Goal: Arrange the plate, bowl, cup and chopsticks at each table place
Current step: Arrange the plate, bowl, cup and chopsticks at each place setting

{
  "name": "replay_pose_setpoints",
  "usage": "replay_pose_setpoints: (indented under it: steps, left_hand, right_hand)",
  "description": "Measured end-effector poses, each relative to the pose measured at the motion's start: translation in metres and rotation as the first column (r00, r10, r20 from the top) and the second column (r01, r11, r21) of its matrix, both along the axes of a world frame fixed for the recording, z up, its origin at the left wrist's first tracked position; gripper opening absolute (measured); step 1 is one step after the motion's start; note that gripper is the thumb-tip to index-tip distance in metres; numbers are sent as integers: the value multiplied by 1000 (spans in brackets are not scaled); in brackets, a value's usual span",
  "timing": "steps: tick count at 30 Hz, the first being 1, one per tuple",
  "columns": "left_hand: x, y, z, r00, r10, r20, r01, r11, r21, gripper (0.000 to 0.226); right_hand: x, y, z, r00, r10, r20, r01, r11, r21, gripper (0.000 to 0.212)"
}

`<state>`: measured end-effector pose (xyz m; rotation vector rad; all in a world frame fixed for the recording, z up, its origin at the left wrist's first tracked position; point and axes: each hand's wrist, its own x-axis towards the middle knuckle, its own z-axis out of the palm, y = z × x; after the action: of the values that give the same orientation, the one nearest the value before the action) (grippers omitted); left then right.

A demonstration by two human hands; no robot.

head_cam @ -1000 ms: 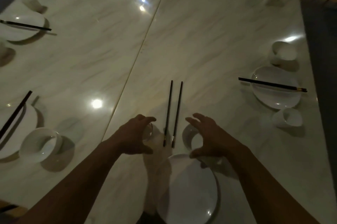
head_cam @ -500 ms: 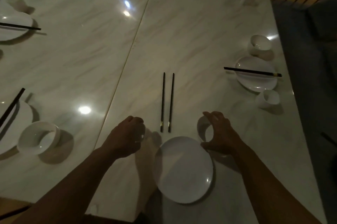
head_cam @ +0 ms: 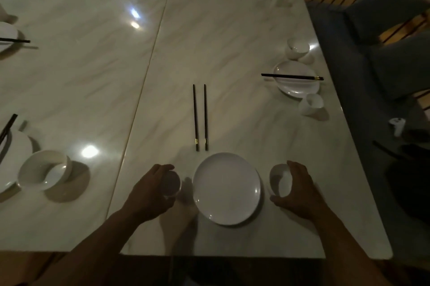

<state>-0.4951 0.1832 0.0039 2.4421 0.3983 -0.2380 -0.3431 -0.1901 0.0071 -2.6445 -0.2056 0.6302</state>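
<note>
Plate (head_cam: 226,189) on dim marble table (head_cam: 93,71); left hand (head_cam: 151,192) grips cup (head_cam: 173,184), right hand (head_cam: 300,190) bowl (head_cam: 279,179).

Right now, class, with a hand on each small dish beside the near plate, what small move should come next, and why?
Probably let go and lift the chopsticks onto the plate. Finished places, like the right-side plate, carry theirs across the plate; these lie on the table beyond it.
</note>
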Motion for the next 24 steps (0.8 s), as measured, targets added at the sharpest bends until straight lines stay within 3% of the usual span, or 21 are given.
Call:
replay_pose_setpoints:
  steps: [8,24]
  left_hand:
    - [-5,-10,-4,995,17,102,-14,999,-29,87]
    - [-11,-6,-3,993,77,94,-75,997,-31,89]
  right_hand:
    - [-25,-5,-1,1000,29,-1,-29,1000,3,128]
    - [-29,-4,4,999,46,4,-46,998,-31,140]
